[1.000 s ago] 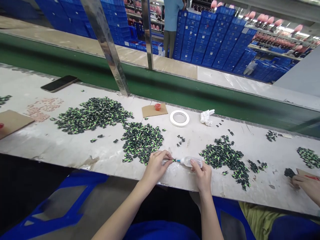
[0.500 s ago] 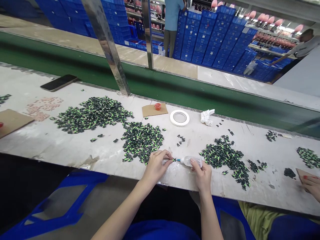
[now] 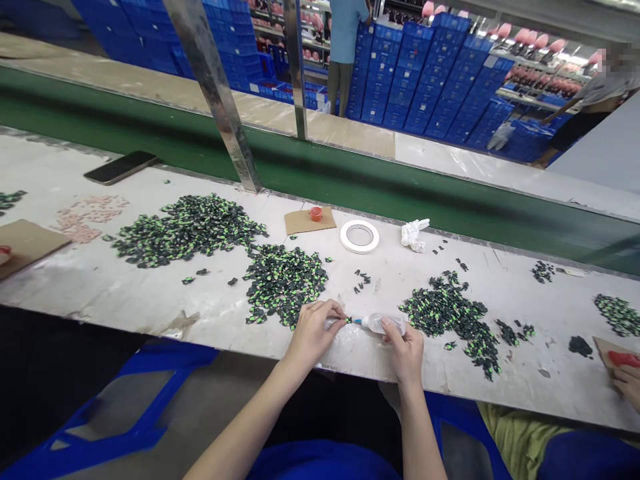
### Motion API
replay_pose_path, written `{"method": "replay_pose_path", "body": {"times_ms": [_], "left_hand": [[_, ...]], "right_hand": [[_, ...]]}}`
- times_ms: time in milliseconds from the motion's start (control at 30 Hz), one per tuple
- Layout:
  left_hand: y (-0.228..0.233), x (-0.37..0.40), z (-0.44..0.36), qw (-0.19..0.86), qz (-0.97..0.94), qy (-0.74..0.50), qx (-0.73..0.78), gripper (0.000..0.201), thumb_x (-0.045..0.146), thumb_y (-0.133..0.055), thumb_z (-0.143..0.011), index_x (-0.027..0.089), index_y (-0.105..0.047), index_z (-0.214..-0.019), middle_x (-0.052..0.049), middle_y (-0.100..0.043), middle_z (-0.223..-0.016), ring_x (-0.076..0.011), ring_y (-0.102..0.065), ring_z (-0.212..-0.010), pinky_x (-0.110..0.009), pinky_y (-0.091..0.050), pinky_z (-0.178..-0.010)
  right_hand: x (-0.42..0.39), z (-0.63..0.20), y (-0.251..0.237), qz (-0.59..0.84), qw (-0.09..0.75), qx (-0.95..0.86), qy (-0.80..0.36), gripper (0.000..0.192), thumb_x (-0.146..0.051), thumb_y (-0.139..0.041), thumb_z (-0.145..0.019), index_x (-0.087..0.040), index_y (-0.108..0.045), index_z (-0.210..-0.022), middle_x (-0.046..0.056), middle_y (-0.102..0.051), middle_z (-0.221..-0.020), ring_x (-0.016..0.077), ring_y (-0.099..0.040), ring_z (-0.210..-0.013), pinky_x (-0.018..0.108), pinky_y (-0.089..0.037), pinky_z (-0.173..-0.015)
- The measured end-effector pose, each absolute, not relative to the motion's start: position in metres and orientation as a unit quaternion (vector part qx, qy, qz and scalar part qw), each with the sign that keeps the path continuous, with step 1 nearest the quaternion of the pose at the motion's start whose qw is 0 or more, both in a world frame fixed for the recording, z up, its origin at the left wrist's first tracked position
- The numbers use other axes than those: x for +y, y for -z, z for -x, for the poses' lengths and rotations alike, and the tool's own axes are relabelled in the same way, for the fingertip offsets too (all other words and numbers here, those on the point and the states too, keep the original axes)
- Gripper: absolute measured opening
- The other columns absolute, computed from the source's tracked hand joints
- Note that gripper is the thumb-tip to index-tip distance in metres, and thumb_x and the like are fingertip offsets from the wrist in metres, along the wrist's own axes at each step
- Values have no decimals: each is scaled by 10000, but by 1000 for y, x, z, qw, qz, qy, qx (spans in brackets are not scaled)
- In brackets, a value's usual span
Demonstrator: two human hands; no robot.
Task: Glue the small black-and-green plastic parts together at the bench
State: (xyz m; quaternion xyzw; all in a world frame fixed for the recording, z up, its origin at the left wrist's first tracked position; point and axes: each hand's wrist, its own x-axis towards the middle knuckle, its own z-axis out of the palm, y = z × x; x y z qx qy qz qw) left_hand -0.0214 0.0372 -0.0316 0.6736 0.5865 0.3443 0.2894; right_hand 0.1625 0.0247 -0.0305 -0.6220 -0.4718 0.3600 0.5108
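Between the thumb and fingers of my left hand [image 3: 316,328] is a small black-and-green part [image 3: 349,321], mostly hidden by the fingertips. My right hand [image 3: 406,347] is closed around a clear squeeze bottle [image 3: 384,324], which lies almost level. Its thin blue-green tip [image 3: 357,321] points left and reaches the small part; whether it touches cannot be made out. One pile of black-and-green parts [image 3: 286,280] lies just beyond my left hand. Another pile of such parts [image 3: 445,310] is to the right of my right hand.
Farther back lie a roll of white tape [image 3: 343,238], crumpled tissue [image 3: 413,235] and cardboard [image 3: 300,224] with a red cap [image 3: 315,213]. A phone [image 3: 121,167] and a larger pile [image 3: 185,230] are left. A metal post [image 3: 220,100] rises behind. A co-worker's hand [image 3: 629,383] is far right.
My hands, the part and the bottle hold nearly the same position. At far right the co-worker's hand has shifted, and a red object now shows by it. A person in the background has moved slightly.
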Motion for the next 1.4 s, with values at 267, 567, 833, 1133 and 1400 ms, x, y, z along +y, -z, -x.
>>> {"method": "replay_pose_path", "body": {"times_ms": [267,567,833,1133,1400], "left_hand": [[32,37,21,279,-674,-355,585,169,121,-697,-731,224,-562,-736,21,-753,-754,-213,-708,-813,-389,-463,-857],[33,36,19,281,-669,-349,594,159,104,-683,-727,221,-577,-748,19,-746,-768,-212,-696,-823,-389,-439,-867],[3,59,30,297,-735,-227,566,79,171,-623,-804,218,-675,-841,-23,-743,-867,-231,-651,-932,-369,-425,-865],[2,111,0,215,-783,-152,563,145,162,-593,-825,184,-736,-835,-105,-733,-928,-272,-616,-972,-363,-432,-847],[0,90,2,258,-785,-205,525,149,116,-586,-804,200,-708,-791,-40,-737,-838,-214,-643,-879,-299,-466,-803]], "right_hand": [[25,-161,28,626,516,-452,-370,397,-475,-674,-669,-185,-508,-455,-26,-481,-442,124,-433,-455,252,-346,-457],[26,-172,38,597,609,-365,-374,312,-452,-697,-686,-149,-625,-705,14,-614,-616,150,-539,-550,275,-446,-525],[55,-167,27,602,591,-415,-341,479,-379,-815,-531,-214,-488,-840,17,-697,-734,199,-654,-721,347,-500,-735],[67,-162,37,662,500,-481,-284,580,-455,-778,-556,-187,-563,-1023,127,-741,-949,204,-641,-676,364,-506,-677],[29,-152,20,663,531,-472,-236,574,-445,-799,-600,-182,-608,-1073,110,-711,-966,232,-645,-860,315,-505,-646]]}}
